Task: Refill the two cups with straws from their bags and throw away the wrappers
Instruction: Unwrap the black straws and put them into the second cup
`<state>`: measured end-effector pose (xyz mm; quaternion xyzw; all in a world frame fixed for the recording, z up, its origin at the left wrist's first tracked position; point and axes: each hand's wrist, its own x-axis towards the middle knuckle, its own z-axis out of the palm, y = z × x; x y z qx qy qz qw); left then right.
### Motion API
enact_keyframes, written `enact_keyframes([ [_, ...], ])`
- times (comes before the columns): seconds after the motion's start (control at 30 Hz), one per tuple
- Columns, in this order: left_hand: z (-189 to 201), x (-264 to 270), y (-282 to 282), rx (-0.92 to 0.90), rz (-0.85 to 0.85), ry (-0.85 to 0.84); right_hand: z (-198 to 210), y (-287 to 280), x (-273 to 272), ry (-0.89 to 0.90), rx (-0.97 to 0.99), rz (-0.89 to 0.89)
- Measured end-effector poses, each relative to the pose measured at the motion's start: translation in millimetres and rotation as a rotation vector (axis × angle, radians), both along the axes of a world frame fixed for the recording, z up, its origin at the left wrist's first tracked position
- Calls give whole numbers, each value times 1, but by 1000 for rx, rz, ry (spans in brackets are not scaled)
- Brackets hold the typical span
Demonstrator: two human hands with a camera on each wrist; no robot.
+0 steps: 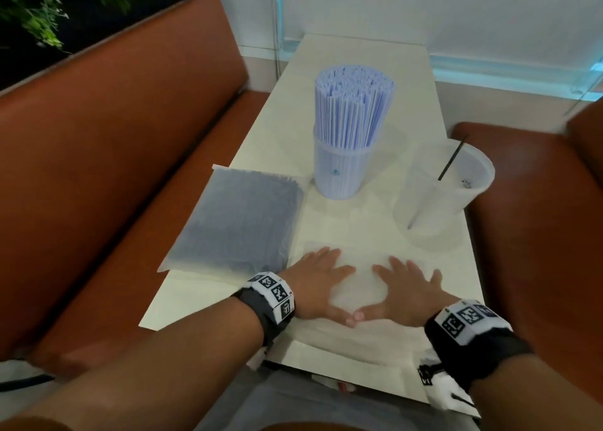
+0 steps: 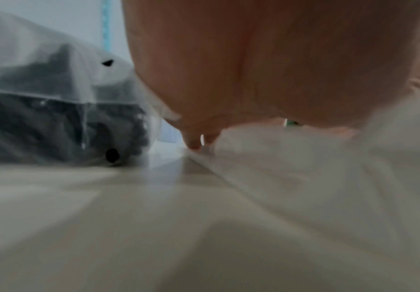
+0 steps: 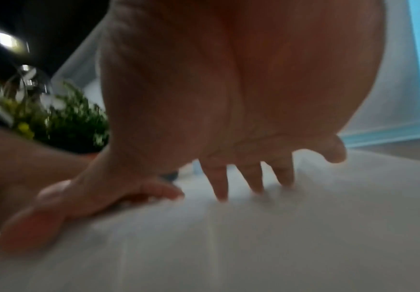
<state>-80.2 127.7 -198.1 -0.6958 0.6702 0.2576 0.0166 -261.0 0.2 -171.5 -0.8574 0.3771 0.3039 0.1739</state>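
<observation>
Nearest to us, both hands lie flat on an empty, frosted plastic wrapper (image 1: 359,280) spread on the near end of the table (image 1: 326,225). The left hand (image 1: 315,284) presses the wrapper's left part with its fingers (image 1: 321,256) straight and spread, pointing away from us; the right hand (image 1: 409,287) presses the right part the same way, fingers (image 1: 399,264) straight and apart. The two thumbs angle inward and their tips meet at the wrapper's near side, so neither hand grips anything. From the right wrist view we see that hand's fingers (image 3: 220,183) planted on the pale plastic, with the little finger lifted a touch; the left wrist view is blurred, and we make out only the palm of the left hand (image 2: 266,69) low over the wrapper (image 2: 328,177)

Just left of the left hand, the full bag of dark straws (image 1: 238,218) lies flat along the left edge of the table, its near corner hanging slightly past the edge; the left wrist view shows the same bag (image 2: 54,118) beside the hand

Farther on, to the right, a translucent cup (image 1: 440,195) stands upright near the right edge, holding a single black straw (image 1: 452,160) that leans to the right. Beyond the bag, toward the middle of the table, a second cup (image 1: 341,173) stands upright, packed with pale blue straws (image 1: 354,104) that rise well above its rim

Orange-brown bench seats (image 1: 114,153) run along both sides of the table
</observation>
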Motion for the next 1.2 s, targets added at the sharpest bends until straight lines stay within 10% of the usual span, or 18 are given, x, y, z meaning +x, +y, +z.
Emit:
enact_keyframes([
  [0.27, 59, 86, 18, -542, 549, 229, 52, 9, 111, -610, 144, -198],
  [0.5, 42, 170, 36, -194, 1031, -165, 25, 43, 188, -580, 415, -467],
  [0.6, 26, 181, 44, -91, 1168, -14, 19, 46, 203, -571, 440, -500],
  [0.83, 27, 179, 43, -290, 1276, 93, 13, 41, 212, -629, 447, -486],
  [1.2, 116, 111, 48, -990, 1150, 656, 90, 42, 150, -1488, 441, -524],
])
